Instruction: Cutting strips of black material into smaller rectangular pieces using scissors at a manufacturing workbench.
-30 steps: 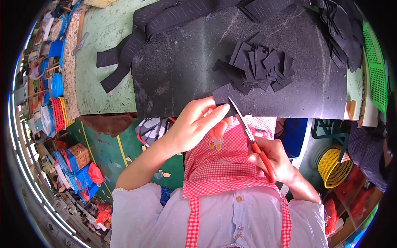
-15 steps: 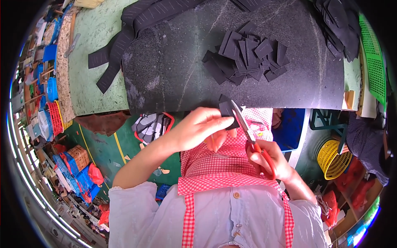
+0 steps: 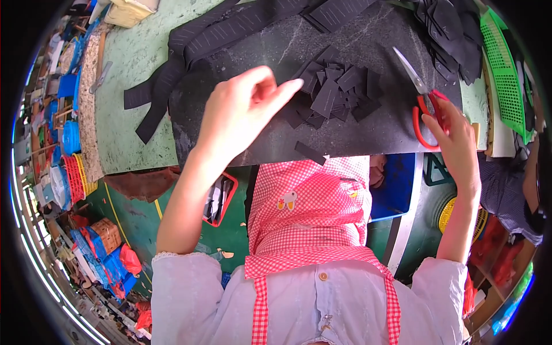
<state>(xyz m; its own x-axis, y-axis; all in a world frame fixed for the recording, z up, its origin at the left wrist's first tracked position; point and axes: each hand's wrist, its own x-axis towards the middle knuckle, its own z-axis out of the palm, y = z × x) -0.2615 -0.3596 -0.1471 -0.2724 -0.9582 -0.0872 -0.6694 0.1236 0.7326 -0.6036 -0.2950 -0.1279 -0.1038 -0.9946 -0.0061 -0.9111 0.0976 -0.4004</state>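
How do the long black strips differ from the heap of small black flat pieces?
The long black strips with pale lines stretch and bend toward the left; the heap of small black flat pieces holds short, straight-edged bits. The strips run lengthwise, while the heap's pieces point many ways. Both are black.

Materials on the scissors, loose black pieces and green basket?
Scissors: blades look metal, probably steel, from the silvery shine; handles likely plastic, smooth and evenly red.
Black pieces: matte, flat, crisp-edged; maybe card, fabric or thin foam, can't tell which.
Green basket: probably moulded plastic, given even colour and regular holes.
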